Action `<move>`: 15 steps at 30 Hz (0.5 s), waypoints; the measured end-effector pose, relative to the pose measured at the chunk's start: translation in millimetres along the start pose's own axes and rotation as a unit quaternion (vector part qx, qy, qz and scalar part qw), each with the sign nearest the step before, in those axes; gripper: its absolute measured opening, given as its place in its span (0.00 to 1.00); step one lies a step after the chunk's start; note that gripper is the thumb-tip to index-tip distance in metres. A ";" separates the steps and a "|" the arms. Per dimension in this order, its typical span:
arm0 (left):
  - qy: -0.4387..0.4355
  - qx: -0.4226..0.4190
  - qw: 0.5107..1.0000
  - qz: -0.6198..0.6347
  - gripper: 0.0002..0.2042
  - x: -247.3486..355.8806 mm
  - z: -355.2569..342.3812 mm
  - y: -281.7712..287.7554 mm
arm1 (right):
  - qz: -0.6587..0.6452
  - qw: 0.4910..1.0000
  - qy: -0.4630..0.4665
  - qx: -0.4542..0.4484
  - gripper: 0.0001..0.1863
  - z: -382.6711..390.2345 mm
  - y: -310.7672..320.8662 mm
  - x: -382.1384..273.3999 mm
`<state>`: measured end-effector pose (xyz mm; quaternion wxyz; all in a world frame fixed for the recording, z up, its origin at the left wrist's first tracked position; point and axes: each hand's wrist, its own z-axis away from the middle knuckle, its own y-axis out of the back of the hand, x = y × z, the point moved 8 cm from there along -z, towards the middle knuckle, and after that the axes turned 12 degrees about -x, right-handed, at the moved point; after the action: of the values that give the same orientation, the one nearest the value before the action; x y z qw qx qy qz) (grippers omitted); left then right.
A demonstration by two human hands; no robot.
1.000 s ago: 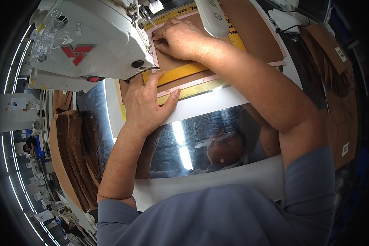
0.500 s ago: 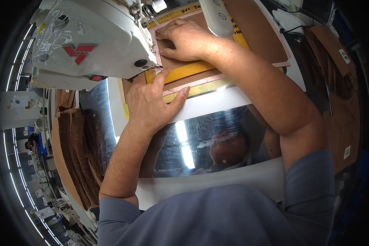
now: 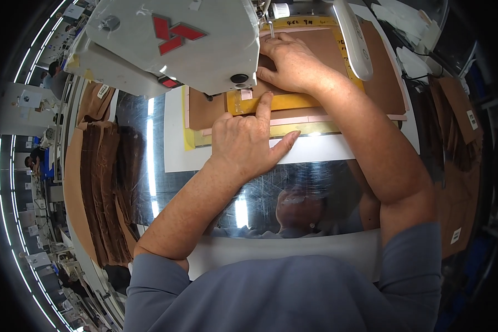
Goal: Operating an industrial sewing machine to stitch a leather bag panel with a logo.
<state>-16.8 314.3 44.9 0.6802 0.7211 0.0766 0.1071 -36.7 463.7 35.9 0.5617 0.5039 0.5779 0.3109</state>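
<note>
My left hand (image 3: 242,138) rests with its index finger stretched onto a yellow strip (image 3: 293,102) of a frame-like template and its thumb spread out. Its other fingers are partly curled, and no object shows in it. Farther off, my right hand (image 3: 296,65) lies with fingers apart on a brown leather-like panel (image 3: 321,47), beside the sewing machine head (image 3: 205,61). Its fingertips are close to the machine's side and partly hidden. Pink strips (image 3: 337,118) edge the panel. A white sheet (image 3: 174,149) lies under the work.
A white lamp-like bar (image 3: 353,41) hangs right of my right hand. Folded brown pieces (image 3: 102,188) are stacked at the left, and more brown panels (image 3: 454,122) hang at the right. A shiny metal table surface (image 3: 260,205) lies nearest me.
The view has shifted, so the machine, the panel and both hands appear farther right. Both hands keep nearly the same pose and place beside the machine.
</note>
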 end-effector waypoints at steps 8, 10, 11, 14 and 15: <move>-0.102 0.125 0.985 -0.058 0.35 14.5 7.6 8.1 | 0.030 0.997 -0.031 -0.063 0.33 -2.1 -6.4 3.8; -0.073 0.099 0.992 0.019 0.35 11.9 8.2 0.9 | 0.032 0.998 -0.025 -0.056 0.32 -2.3 -5.0 0.9; -0.071 0.100 0.992 0.020 0.35 11.1 8.9 0.8 | 0.038 0.997 -0.030 -0.060 0.32 -2.8 -4.7 0.8; -0.050 0.064 0.996 0.025 0.36 9.5 6.9 -1.9 | 0.042 0.996 -0.035 -0.068 0.32 -2.8 -5.1 0.8; -0.054 0.043 0.997 0.028 0.36 10.5 5.9 -4.8 | 0.040 0.996 -0.038 -0.070 0.32 -2.5 -5.0 1.6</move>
<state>-4.9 311.6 40.4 0.6485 0.7562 0.0243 0.0840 -40.0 464.1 31.2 0.6044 0.4969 0.5126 0.3536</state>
